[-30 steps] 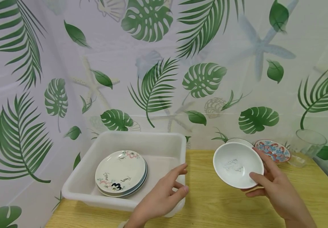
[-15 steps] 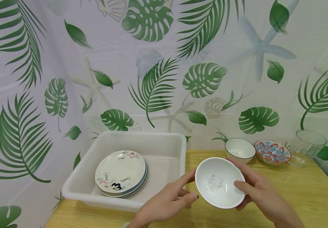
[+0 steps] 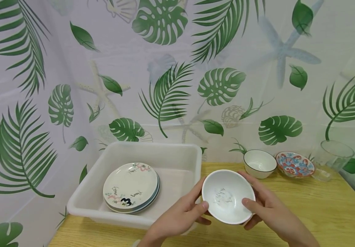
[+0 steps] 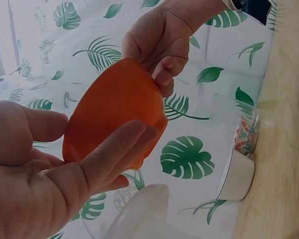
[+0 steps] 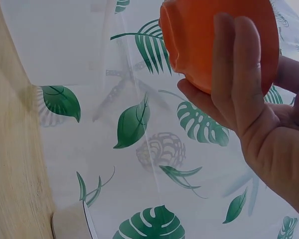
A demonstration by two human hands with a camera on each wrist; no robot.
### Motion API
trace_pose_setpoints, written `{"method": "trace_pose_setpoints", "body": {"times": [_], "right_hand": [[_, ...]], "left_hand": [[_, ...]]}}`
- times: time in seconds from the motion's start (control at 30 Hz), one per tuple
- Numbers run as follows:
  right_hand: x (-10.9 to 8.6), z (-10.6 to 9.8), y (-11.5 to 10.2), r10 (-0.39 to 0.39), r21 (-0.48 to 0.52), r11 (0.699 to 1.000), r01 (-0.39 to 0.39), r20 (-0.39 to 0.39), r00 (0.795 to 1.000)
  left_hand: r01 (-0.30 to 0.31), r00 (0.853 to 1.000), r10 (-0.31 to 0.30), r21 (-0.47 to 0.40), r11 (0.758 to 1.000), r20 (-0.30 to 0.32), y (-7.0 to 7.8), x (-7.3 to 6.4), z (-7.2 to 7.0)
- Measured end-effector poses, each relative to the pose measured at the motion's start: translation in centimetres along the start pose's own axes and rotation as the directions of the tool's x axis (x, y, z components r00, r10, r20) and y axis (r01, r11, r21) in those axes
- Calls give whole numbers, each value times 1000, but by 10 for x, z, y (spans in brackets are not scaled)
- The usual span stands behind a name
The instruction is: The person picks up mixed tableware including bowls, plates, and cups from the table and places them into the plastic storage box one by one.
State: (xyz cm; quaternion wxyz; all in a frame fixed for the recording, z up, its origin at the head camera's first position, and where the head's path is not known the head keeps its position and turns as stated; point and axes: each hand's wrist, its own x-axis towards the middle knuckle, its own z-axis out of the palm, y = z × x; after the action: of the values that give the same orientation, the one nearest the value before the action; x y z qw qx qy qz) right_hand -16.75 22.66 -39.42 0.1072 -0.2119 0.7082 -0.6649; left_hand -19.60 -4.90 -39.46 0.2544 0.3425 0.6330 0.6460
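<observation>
Fingers (image 4: 112, 152) of the left hand (image 3: 178, 214) hold the orange bowl (image 4: 122, 102) from outside, the thumb at its rim near 8 o'clock. Those of the right hand (image 3: 273, 212) grip the opposite side, the thumb reaching over the rim between 3 and 4 o'clock. White within, the orange bowl is tilted above the table (image 3: 322, 212), its hollow toward the head camera. From it, the tub (image 3: 165, 156) lies at 9 o'clock, stacked plates (image 3: 131, 185) inside; the cream bowl (image 3: 259, 164) stands between 1 and 2, the patterned bowl (image 3: 294, 165) just beside it at 2, the glass (image 3: 334, 156) between 2 and 3.
</observation>
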Motion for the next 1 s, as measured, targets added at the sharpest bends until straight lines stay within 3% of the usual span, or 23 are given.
{"method": "trace_pose_setpoints", "body": {"times": [0.17,0.37,0.73,0.87,1.0], "right_hand": [[2,9,-7,59,23,998,-59,0,998],[7,16,-9,39,39,998,-39,8,999],[11,23,-3,-30,81,996,28,24,999],[13,28,-5,12,103,995,-16,40,999],[16,35,-7,67,126,989,-74,57,996]], "left_hand": [[-8,1000,7,-72,997,-14,0,2,-1],[-27,999,24,-62,998,-43,4,1,-7],[66,998,-62,146,987,-34,33,6,-25],[119,993,-111,245,962,-46,47,10,-37],[140,988,-152,298,944,17,56,16,-55]]}}
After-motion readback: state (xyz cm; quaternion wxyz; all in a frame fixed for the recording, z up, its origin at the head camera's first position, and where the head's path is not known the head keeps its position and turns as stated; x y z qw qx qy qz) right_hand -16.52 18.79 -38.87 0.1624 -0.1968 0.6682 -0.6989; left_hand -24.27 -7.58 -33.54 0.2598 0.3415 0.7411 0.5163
